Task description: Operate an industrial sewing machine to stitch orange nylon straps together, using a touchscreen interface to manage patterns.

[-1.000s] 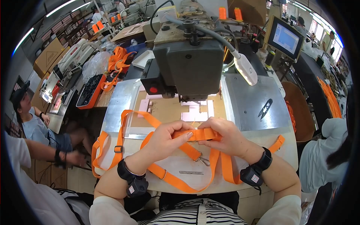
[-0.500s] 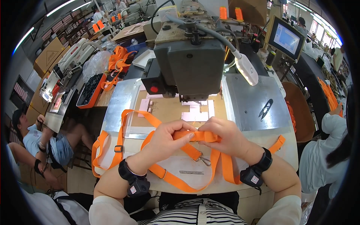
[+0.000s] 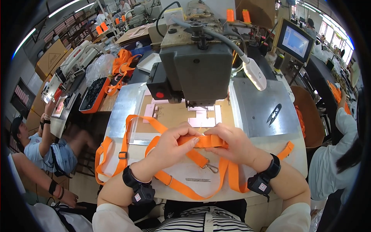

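Observation:
My left hand [image 3: 175, 145] and my right hand [image 3: 234, 142] pinch a folded stretch of orange webbing strap [image 3: 205, 141] between them, just in front of the sewing machine head [image 3: 195, 65]. Both thumbs and forefingers are closed on the strap layers. The rest of the strap loops across the pale table: one loop with a dark slide buckle [image 3: 122, 155] lies at the left, and a metal snap hook [image 3: 210, 167] hangs from an end below my hands. A metal ring [image 3: 169, 180] sits on the lower loop. Part of the fold is hidden behind my fingers.
Pink-edged templates [image 3: 201, 118] lie under the machine head. Thread snips [image 3: 274, 113] rest on the metal plate at right, beyond a strap end [image 3: 286, 150]. A small metal strip [image 3: 198, 179] lies near me. Orange bin [image 3: 94, 96] and monitor [image 3: 294, 40] stand farther off; co-workers sit either side.
My hands stay nearly in place, still pinching the strap, whose folded part has tilted slightly. At left, a co-worker's arm has risen toward another machine, and a nearer person's hand has moved.

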`<action>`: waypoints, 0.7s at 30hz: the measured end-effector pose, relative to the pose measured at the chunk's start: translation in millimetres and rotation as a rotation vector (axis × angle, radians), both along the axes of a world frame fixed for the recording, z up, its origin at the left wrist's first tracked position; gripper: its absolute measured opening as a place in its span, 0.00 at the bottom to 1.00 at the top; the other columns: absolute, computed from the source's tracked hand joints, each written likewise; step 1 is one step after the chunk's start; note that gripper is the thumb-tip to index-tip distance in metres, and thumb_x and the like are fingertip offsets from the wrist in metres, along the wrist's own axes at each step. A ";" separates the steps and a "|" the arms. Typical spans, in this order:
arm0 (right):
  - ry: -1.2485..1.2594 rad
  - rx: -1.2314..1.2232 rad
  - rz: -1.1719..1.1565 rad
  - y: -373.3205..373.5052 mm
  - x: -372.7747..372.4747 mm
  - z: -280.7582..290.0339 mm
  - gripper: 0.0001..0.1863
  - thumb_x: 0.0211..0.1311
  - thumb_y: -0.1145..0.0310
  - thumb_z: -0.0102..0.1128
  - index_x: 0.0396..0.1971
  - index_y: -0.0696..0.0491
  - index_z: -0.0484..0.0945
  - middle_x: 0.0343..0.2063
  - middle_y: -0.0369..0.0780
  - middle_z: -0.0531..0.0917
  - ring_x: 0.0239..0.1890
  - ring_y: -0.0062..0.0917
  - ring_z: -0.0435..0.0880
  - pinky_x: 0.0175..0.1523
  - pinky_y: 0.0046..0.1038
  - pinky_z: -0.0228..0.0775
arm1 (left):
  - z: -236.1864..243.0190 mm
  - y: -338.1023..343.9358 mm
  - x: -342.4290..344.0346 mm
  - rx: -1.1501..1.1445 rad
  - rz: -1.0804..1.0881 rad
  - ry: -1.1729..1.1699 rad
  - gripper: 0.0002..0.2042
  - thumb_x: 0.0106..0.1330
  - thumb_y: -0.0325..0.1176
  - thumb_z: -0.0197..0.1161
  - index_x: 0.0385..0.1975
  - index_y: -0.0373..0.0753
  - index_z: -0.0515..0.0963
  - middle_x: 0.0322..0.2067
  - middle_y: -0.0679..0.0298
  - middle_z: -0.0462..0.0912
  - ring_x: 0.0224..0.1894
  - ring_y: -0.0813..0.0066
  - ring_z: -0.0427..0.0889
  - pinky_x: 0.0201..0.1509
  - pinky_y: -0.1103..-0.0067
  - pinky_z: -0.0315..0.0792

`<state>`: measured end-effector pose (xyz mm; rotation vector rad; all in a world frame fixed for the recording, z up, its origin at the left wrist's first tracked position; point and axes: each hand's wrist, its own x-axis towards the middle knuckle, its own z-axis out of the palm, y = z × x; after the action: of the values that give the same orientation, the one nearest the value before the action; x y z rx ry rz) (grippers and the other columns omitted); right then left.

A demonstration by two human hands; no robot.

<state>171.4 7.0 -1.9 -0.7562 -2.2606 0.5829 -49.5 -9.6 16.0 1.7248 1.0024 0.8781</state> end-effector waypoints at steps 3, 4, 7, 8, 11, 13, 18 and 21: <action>0.012 -0.044 0.004 1.8 0.1 -2.7 0.19 0.52 0.64 0.68 0.42 0.54 0.74 0.29 0.41 0.76 0.29 0.33 0.77 0.34 0.30 0.69 | -0.6 0.8 -1.0 -0.031 0.001 -0.010 0.08 0.61 0.23 0.56 0.39 0.33 0.78 0.32 0.68 0.72 0.33 0.83 0.70 0.39 0.86 0.64; 0.032 -0.027 0.005 2.4 0.2 -3.9 0.18 0.54 0.62 0.66 0.41 0.53 0.74 0.27 0.40 0.75 0.27 0.31 0.76 0.32 0.30 0.69 | -1.0 1.2 -1.6 -0.030 -0.010 -0.005 0.09 0.62 0.23 0.55 0.40 0.33 0.78 0.33 0.69 0.72 0.34 0.85 0.69 0.38 0.87 0.63; 0.033 -0.032 0.006 2.8 -0.4 -3.6 0.18 0.54 0.62 0.67 0.42 0.53 0.74 0.26 0.40 0.74 0.26 0.32 0.76 0.32 0.30 0.68 | -2.9 1.9 -3.9 -0.065 -0.013 0.005 0.10 0.61 0.22 0.53 0.41 0.33 0.78 0.35 0.69 0.73 0.36 0.85 0.71 0.41 0.86 0.65; 0.032 -0.032 0.005 3.0 0.1 -3.7 0.18 0.54 0.62 0.67 0.42 0.53 0.74 0.26 0.40 0.74 0.26 0.32 0.76 0.32 0.30 0.68 | -4.0 2.1 -2.8 -0.065 -0.014 0.004 0.10 0.61 0.22 0.53 0.41 0.33 0.78 0.35 0.69 0.73 0.36 0.85 0.71 0.41 0.86 0.65; 0.029 -0.049 -0.002 2.9 1.0 -3.5 0.19 0.54 0.62 0.66 0.42 0.54 0.74 0.26 0.40 0.75 0.27 0.32 0.76 0.33 0.29 0.69 | -5.0 -0.2 3.8 -0.061 0.013 -0.122 0.11 0.58 0.23 0.56 0.41 0.34 0.78 0.33 0.67 0.73 0.35 0.81 0.72 0.41 0.83 0.68; 0.059 -0.100 -0.020 2.3 0.8 -2.0 0.18 0.55 0.60 0.65 0.42 0.54 0.75 0.26 0.41 0.76 0.27 0.33 0.77 0.33 0.29 0.69 | -1.2 -4.3 7.3 0.128 0.043 -0.044 0.12 0.57 0.23 0.60 0.42 0.36 0.78 0.35 0.65 0.73 0.36 0.77 0.74 0.41 0.81 0.69; 0.049 -0.217 0.008 2.9 3.7 -2.8 0.18 0.58 0.58 0.63 0.41 0.55 0.77 0.26 0.43 0.80 0.26 0.33 0.79 0.32 0.28 0.70 | -4.1 -1.4 0.8 0.372 -0.023 0.228 0.12 0.57 0.27 0.64 0.41 0.39 0.80 0.34 0.62 0.75 0.35 0.68 0.77 0.37 0.78 0.71; 0.098 -0.287 -0.008 3.8 3.6 -4.8 0.17 0.59 0.58 0.62 0.41 0.55 0.77 0.26 0.43 0.81 0.27 0.32 0.81 0.33 0.26 0.72 | 0.7 1.1 -7.9 0.358 0.005 0.294 0.10 0.57 0.28 0.64 0.40 0.39 0.81 0.32 0.62 0.75 0.31 0.66 0.76 0.35 0.77 0.71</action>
<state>175.0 10.8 -6.8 -0.8546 -2.1079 0.9340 -57.4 -8.6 16.8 2.2034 1.0872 0.8609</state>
